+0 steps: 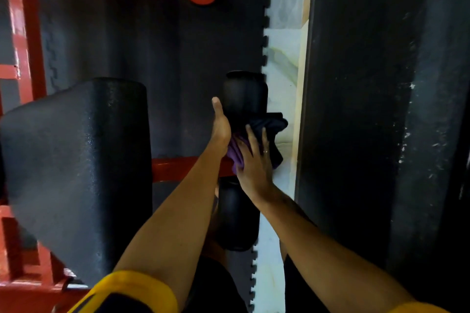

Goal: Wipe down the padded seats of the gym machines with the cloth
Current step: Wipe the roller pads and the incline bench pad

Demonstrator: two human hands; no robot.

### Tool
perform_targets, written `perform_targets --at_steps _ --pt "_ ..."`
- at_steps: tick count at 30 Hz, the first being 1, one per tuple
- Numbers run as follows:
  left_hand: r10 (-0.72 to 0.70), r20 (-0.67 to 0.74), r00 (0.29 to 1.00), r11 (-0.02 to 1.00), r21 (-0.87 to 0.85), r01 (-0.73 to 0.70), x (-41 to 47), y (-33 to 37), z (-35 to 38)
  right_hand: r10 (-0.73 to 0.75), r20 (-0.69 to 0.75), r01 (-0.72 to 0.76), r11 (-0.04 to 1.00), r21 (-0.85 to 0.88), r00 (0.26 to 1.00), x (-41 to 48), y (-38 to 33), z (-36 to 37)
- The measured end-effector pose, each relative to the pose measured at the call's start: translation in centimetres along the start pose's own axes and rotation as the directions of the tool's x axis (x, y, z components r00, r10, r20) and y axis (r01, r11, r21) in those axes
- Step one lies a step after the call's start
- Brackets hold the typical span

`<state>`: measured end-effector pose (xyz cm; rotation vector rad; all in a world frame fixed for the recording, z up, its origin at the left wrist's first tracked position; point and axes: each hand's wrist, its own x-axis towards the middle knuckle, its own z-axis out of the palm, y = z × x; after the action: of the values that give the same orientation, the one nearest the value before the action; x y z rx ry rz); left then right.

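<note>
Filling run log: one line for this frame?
phase: wiping | left hand: on foam roller | right hand: presses cloth on roller | seat pad: untouched

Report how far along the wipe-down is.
Done: cannot tell; the large seat pad shows no clear wipe marks. In hand: the right hand presses the cloth against the upper roller pad, the left hand beside it. Left: probably the lower roller pad.

The cloth point(267, 124) under my fingers point(250, 136) is soft, crumpled fabric. The roller pad point(244, 94) is smooth black vinyl with a dull sheen; the seat pad point(76, 160) grained; the frame point(178, 169) glossy red-painted metal.
</note>
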<state>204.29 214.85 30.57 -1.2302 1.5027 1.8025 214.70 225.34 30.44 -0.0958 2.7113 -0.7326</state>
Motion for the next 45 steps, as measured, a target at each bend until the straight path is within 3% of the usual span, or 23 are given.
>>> perform_targets --at_steps 4,8,12,16,19,23,27,33,39,45 --pt "0.034 -0.023 0.999 0.998 -0.059 -0.035 -1.5 -0.8 0.8 0.042 -0.021 -0.04 0.992 0.116 0.999 3.2 -0.1 -1.3" --pt "0.116 -0.088 0.989 0.993 0.019 -0.115 -0.8 -3.5 1.5 0.171 -0.09 -0.132 0.933 0.335 0.981 10.1 -1.8 -4.7" --pt "0.203 -0.1 0.974 0.976 0.098 -0.193 -3.0 -1.4 2.2 0.279 -0.093 -0.21 0.867 0.452 0.956 11.9 -1.9 -4.6" --pt "0.102 -0.165 0.981 0.992 -0.051 -0.111 -1.2 0.9 0.7 0.098 -0.068 -0.082 0.976 0.201 0.993 6.4 0.2 -2.3" --pt "0.026 -0.082 0.996 0.998 -0.048 -0.03 0.3 1.1 0.2 0.014 -0.034 -0.008 0.988 0.155 0.999 1.7 1.3 -0.7" --pt "-0.007 -0.019 1.0 0.998 -0.068 0.006 1.4 -2.0 0.9 0.041 -0.01 -0.038 0.976 0.215 0.999 2.8 1.3 -1.1" --pt "0.074 -0.058 0.996 0.997 0.017 -0.073 3.2 -6.4 1.0 0.207 -0.007 -0.198 0.944 0.265 0.978 9.3 -0.5 -3.3" --pt "0.197 -0.083 0.977 0.977 0.103 -0.189 -1.9 -2.9 2.9 0.177 0.062 -0.187 0.903 0.388 0.982 10.7 -0.7 -5.2" --pt "0.04 -0.01 0.999 0.999 -0.009 -0.041 0.3 -5.9 0.9 0.123 0.025 -0.125 0.973 0.193 0.992 1.9 0.0 -1.4" --pt "0.038 0.063 0.997 0.999 0.025 -0.04 -6.4 -0.1 -0.5 0.166 0.043 -0.171 0.938 0.3 0.985 1.5 -0.8 -3.3"
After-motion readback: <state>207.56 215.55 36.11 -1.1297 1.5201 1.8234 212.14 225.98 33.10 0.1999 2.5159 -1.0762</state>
